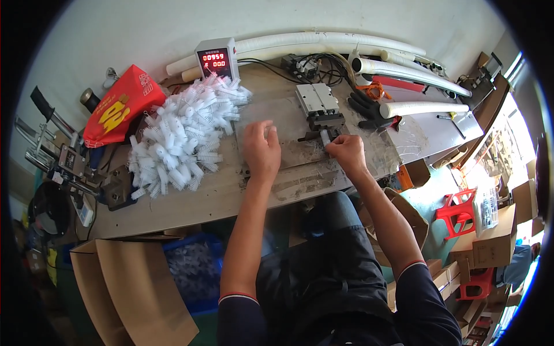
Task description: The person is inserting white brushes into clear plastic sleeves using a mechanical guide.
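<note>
My right hand (348, 153) pinches the near end of a small white bristle brush (325, 137). The brush's other end meets the dark jaws (326, 120) of a small metal clamping device (317, 99) on the bench. Over the bench, left of that device, my left hand (262, 151) is loosely curled. Its thumb stands apart from the index finger, and nothing shows between them. Beyond it to the left lies a big heap of white spiral brushes (184, 132), which the hand does not touch.
Behind the heap stands a counter box (217, 59) with a red lit display. A red bag (124, 104) and a metal fixture (118, 187) are at left. Black gloves (369, 109) and white tubes (424, 108) lie at right. Below the bench are cardboard (141, 288) and a blue bin (216, 245).
</note>
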